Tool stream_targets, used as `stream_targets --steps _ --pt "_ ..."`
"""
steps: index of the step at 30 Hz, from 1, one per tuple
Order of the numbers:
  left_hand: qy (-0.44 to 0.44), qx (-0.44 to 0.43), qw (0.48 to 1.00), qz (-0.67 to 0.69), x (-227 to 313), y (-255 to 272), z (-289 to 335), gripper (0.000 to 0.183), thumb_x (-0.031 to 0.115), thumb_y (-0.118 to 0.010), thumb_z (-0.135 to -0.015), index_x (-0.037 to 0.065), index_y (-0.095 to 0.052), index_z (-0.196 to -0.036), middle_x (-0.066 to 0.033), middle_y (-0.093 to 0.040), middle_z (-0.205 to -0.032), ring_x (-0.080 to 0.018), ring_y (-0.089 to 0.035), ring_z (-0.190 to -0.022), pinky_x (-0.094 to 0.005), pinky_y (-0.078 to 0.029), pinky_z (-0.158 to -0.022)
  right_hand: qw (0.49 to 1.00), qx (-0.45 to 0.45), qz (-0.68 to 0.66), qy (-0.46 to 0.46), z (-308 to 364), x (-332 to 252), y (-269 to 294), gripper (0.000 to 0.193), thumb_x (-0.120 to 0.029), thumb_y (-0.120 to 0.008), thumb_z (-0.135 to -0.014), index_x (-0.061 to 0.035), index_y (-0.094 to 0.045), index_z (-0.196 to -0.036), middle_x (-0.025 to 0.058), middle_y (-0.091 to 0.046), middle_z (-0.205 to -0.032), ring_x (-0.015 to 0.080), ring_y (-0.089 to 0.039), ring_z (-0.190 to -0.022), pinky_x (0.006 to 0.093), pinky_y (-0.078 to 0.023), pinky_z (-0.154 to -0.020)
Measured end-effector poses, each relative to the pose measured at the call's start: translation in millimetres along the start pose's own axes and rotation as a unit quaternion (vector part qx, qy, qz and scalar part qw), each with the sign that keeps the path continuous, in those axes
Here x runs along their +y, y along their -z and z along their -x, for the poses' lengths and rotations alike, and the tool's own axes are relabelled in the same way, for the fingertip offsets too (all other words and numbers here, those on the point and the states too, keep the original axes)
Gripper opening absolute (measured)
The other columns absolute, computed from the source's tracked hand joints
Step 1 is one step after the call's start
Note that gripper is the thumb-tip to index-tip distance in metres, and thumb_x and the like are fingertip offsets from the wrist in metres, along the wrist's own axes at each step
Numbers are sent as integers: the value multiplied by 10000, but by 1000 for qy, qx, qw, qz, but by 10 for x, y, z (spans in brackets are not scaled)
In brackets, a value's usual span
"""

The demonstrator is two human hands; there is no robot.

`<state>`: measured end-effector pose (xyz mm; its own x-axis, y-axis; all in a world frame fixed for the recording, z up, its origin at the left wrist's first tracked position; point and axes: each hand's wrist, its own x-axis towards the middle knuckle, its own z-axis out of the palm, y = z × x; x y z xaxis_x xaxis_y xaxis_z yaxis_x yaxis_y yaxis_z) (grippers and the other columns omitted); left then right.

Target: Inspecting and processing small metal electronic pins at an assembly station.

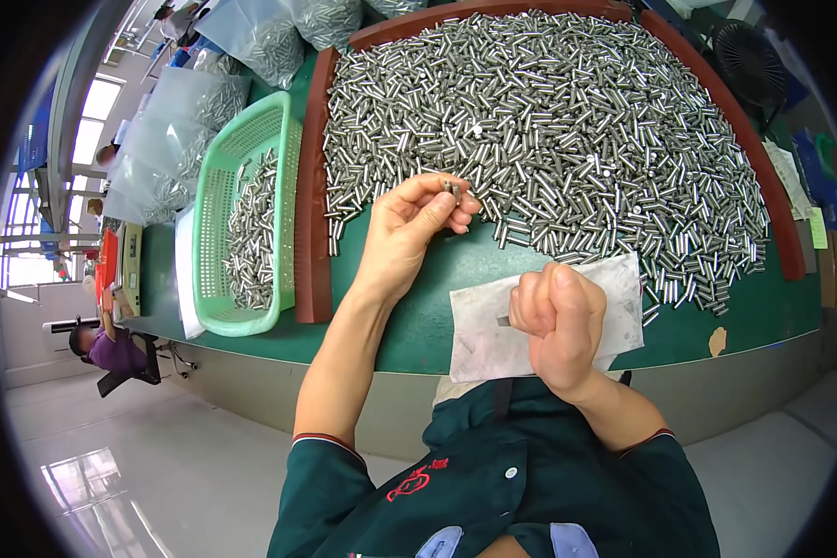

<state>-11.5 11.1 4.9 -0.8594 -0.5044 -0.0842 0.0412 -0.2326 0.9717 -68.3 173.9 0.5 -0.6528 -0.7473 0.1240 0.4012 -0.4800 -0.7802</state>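
My left hand (402, 228) is at the near edge of a wide heap of short metal pins (539, 121). Its thumb and fingers pinch a few metal pins (452, 191), whose ends show at the fingertips. Closer to my body, my right hand (563, 325) is closed in a fist above a smudged white cloth (474, 346). A grey metal pin (503, 321) pokes out from the left side of that fist; whatever else it holds is hidden by the fingers.
Red-brown strips (313, 214) frame the heap on the green table (409, 330). Left of them stands a light green basket (205, 237) partly filled with pins. Clear bags of pins (158, 153) lie behind it. A black fan (749, 60) stands far right. Another person (121, 353) sits far left.
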Motion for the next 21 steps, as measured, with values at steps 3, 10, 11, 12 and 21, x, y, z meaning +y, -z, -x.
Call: stream_targets --steps 3,10,11,12,21 --pt "31 4 999 29 -89 49 -32 175 80 -494 -834 -26 -534 -967 -92 -596 -819 -101 -540 -673 -216 -453 -639 1000 11 -7 -13 -52 72 52 370 -214 -283 -897 -84 -285 -550 2 -266 -456 68 -181 -410 229 -177 -394" --pt "-133 34 917 -375 -26 -195 513 81 -16 -559 -717 -19 -546 -798 -81 -571 -749 -143 -534 -638 -243 -426 -578 999 30 -7 -12 -71 26 10 364 -223 -280 -891 -93 -274 -551 -5 -244 -448 70 -165 -404 230 -172 -392" --pt "-155 38 886 -436 -4 -238 602 117 -40 -575 -674 2 -550 -781 -99 -538 -738 -210 -534 -641 -279 -422 -571 999 37 -9 -18 -84 19 1 361 -218 -275 -890 -96 -271 -550 -8 -242 -448 68 -159 -405 227 -166 -388" --pt "-156 42 873 -461 -23 -275 691 119 -43 -581 -665 5 -548 -768 -99 -532 -741 -229 -529 -647 -291 -420 -571 999 41 -7 -24 -90 20 2 361 -218 -275 -890 -96 -271 -550 -8 -242 -448 68 -159 -405 227 -166 -388" --pt "-136 100 849 -501 -334 -406 909 121 -4 -632 -632 11 -556 -725 -80 -500 -695 -239 -498 -641 -319 -405 -557 994 28 -97 -34 -95 39 83 381 -256 -259 -893 -122 -277 -537 -25 -243 -435 79 -146 -382 237 -170 -385"
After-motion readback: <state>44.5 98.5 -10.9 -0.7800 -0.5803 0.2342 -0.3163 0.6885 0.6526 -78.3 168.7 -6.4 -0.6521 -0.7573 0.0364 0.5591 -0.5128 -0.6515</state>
